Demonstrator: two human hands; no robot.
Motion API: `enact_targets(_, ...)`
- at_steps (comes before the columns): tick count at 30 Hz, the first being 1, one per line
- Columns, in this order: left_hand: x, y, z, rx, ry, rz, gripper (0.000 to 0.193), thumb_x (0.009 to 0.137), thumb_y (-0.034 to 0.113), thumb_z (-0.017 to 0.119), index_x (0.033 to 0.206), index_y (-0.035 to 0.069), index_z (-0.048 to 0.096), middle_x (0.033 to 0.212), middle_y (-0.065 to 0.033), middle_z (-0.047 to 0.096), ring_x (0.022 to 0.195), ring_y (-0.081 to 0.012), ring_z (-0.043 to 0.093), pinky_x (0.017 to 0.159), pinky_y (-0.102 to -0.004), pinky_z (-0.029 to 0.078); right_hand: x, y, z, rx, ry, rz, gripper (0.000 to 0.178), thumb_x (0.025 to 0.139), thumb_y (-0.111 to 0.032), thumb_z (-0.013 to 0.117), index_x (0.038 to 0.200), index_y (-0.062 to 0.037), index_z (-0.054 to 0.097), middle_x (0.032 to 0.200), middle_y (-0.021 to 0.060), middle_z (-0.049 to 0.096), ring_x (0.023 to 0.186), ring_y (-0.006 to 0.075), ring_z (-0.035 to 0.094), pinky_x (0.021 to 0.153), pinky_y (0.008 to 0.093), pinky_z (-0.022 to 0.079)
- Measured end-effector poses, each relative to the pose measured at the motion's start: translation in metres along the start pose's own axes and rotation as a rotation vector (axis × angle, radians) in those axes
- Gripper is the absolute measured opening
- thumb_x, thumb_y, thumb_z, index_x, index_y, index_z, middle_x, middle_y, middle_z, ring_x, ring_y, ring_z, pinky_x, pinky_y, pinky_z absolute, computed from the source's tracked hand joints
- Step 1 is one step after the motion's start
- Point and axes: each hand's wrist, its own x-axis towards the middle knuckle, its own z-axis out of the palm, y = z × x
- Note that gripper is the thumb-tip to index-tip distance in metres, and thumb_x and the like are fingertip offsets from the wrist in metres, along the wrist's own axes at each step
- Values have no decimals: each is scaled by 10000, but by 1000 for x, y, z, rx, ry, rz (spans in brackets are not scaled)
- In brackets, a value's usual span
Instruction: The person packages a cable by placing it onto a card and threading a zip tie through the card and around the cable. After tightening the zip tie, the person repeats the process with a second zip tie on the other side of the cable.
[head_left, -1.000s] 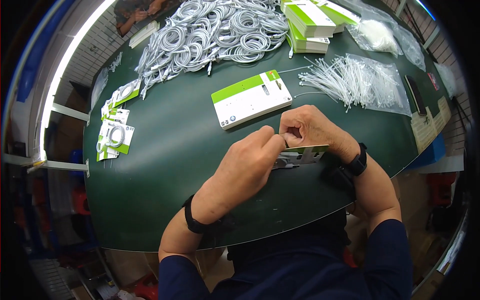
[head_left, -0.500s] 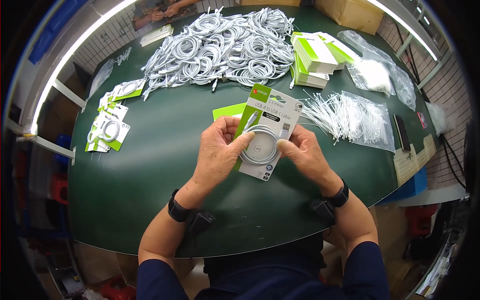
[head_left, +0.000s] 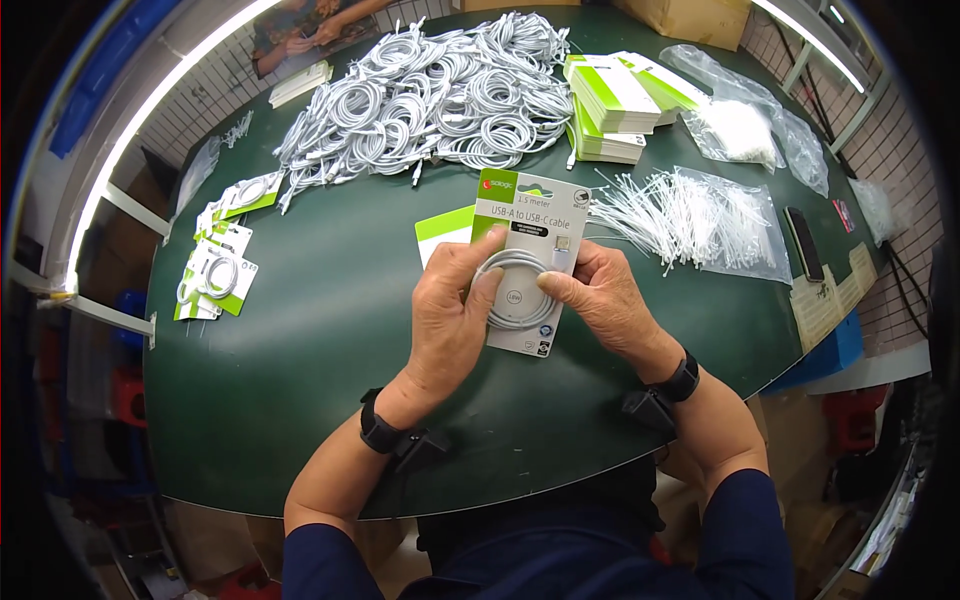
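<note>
A white-and-green retail card [head_left: 548, 203] is held up between my two hands, above the table's middle. Against its face lies a coiled white cable [head_left: 515, 324]. My left hand [head_left: 447, 315] pinches the card and coil from the left, its forefinger and thumb over the coil's upper left. From the other side my right hand [head_left: 618, 305] grips the card's right edge, thumb pressed on the coil and fingers behind. The cable's ends are hard to make out. Behind the left hand, another green-and-white card [head_left: 438, 232] lies on the green table, partly covered.
A large heap of coiled white cables [head_left: 430, 100] covers the far table. Stacked cards [head_left: 612, 95] stand right of it. White cable ties [head_left: 680, 220] spill from a plastic bag, near a phone [head_left: 803, 244]. Carded cables [head_left: 217, 270] lie left. Another person's hands [head_left: 325, 32] show at the back.
The card has tilted more upright. My left forefinger has come over the card's upper left, and my right thumb has shifted left onto the coil. The whole view has moved slightly.
</note>
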Motion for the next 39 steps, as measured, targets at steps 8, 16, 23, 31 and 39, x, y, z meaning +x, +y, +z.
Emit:
enact_targets(8,-2,-8,-4,297,-44,123,179,963,71,722,1141,59,736,1009,-76,599,921,-206,628,801,-320,524,-2,-2,9,-135,-53,19,465,1024,-285,698,1338,35,573,1202,83,704,1057,127,654,926,303,549)
enact_targets(16,1,-1,-3,266,-119,92,158,966,86,725,1119,51,714,1073,-98,616,986,-223,651,859,-332,536,-3,4,12,-182,-43,-48,440,1034,-268,679,1342,20,554,1201,91,697,1053,126,650,904,304,558)
enact_targets(23,4,-6,-1,172,-185,11,137,976,61,703,1111,34,700,1119,-101,631,1033,-210,654,893,-326,538,1,-3,9,-231,-27,-47,428,1029,-234,682,1342,29,555,1196,96,701,1045,131,658,895,299,563)
enact_targets(31,1,-15,2,143,-167,33,200,974,61,711,1173,53,708,1143,-100,635,1073,-200,631,917,-325,528,1,1,14,-253,37,-80,388,1024,-191,680,1324,33,579,1173,97,714,1032,124,668,884,297,568)
enact_targets(39,-4,22,-2,707,-62,398,376,829,95,825,1191,89,724,1168,-65,629,1163,-238,583,966,-343,506,3,-2,3,-161,194,-152,354,1030,-200,661,1286,38,597,1142,104,722,997,123,676,856,289,573)
